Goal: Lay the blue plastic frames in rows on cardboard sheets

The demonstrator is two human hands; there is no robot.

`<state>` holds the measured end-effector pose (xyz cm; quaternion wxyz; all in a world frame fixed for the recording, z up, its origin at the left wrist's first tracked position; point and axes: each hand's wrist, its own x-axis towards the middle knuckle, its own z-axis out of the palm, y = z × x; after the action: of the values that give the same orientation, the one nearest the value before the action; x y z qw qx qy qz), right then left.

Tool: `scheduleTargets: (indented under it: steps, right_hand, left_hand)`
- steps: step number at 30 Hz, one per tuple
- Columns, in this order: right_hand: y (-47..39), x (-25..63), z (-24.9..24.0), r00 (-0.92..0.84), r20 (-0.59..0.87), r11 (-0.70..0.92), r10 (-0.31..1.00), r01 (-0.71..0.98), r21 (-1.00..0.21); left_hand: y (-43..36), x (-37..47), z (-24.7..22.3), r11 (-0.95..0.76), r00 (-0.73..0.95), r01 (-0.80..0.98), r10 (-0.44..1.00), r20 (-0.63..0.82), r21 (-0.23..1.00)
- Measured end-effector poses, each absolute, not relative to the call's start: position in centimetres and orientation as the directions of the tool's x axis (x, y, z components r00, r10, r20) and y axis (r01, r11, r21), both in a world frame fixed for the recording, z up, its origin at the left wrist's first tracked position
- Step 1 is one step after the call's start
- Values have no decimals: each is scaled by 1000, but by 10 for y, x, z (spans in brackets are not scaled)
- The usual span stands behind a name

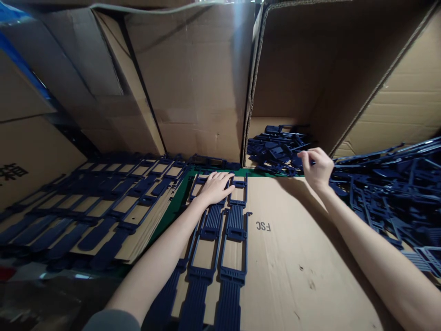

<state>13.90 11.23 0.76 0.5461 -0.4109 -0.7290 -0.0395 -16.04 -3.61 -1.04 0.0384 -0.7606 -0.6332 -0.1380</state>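
My left hand (216, 187) lies palm down, fingers stretched out, on the far end of a row of dark blue plastic frame parts (234, 234). These parts have rectangular openings and ribbed tails, and lie side by side on a flat cardboard sheet (285, 257) marked "FSC". My right hand (316, 169) is raised over the far right edge of the sheet, its fingers curled in. No part shows in it. Just behind that hand, loose blue parts (275, 145) are heaped in an open carton (292, 59).
On the left, more blue frames (138, 202) lie in rows on stacked cardboard sheets (151, 230). A tangled heap of blue parts (389, 197) fills the right side. Tall carton walls (196, 82) stand along the back. Green surface (175, 202) shows between the sheets.
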Motion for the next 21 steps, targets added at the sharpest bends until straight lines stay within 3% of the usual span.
scheduleTargets:
  steps: [5,9,11,13,16,18,21]
  right_hand:
    - [83,151,59,-1,924,728,382,617,-300]
    - [49,152,92,126,915,752,383,533,-388]
    - [41,149,100,146,878,772,455,426,-471]
    - [42,142,99,-23,792,751,610,338,-568]
    - [55,124,76,-312,583,661,750,347,-665]
    - [67,111,51,-390,431,573,814,410,-710]
    - [82,99,14,-460,268,508,847,546,-666]
  left_hand:
    - [-37,-160,-9,-191,156,975,953,259,116]
    - [-36,-160,-9,-192,157,975,953,259,115]
    - [-37,-159,-8,-191,156,975,953,259,114]
    - [-37,-159,-8,-186,151,976,955,255,117]
    - [-37,-158,-7,-185,148,975,955,258,122]
    - [-37,-159,-7,-189,152,974,954,259,125]
    - [-37,-159,-7,-190,154,974,956,250,127]
